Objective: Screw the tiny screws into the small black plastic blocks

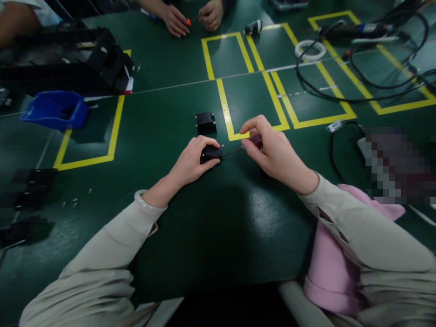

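Note:
My left hand (193, 159) presses a small black box-shaped part (211, 154) onto the green table (211, 236), fingers wrapped over its top. My right hand (272, 152) grips a small screwdriver (250, 141) by its dark handle. The thin shaft points left and its tip meets the right side of the held part. A second black part (205, 122) of the same kind sits on the table just beyond, untouched.
Yellow tape rectangles (238, 81) mark the table. A blue bin (54, 109) and black racks (75, 59) stand far left. Black cables (357, 77), a white ring (309, 50) and a tool lie far right. Another person's hands (192, 18) work at the far edge. Small screws (73, 202) lie left.

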### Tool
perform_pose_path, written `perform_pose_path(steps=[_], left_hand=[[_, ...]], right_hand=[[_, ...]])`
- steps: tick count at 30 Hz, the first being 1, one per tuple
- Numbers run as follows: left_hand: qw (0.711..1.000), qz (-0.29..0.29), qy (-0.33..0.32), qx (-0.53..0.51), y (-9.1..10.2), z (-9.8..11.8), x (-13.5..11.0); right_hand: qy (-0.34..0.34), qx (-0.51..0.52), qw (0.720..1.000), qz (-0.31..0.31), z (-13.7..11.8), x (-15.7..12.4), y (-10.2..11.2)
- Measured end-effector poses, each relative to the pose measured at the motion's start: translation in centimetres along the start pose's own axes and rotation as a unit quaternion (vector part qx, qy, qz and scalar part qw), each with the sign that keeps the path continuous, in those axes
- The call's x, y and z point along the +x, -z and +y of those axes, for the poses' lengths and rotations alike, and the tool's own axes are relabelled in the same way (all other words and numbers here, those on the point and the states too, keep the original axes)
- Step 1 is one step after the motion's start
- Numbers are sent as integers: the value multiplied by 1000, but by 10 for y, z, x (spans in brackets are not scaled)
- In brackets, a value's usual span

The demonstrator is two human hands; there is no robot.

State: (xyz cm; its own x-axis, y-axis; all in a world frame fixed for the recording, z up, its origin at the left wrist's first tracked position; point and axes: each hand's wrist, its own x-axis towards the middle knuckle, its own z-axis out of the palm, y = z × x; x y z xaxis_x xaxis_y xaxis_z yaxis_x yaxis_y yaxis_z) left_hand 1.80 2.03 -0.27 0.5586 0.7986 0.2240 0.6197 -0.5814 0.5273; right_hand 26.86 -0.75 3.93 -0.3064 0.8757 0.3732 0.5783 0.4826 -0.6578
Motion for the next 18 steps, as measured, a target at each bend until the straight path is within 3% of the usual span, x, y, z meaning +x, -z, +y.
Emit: perform_pose_path(steps=[18], left_hand=[[1000,5,-10,-6,-1,-1,-1]], right_hand=[[-9,19,1000,1,1,1,1]])
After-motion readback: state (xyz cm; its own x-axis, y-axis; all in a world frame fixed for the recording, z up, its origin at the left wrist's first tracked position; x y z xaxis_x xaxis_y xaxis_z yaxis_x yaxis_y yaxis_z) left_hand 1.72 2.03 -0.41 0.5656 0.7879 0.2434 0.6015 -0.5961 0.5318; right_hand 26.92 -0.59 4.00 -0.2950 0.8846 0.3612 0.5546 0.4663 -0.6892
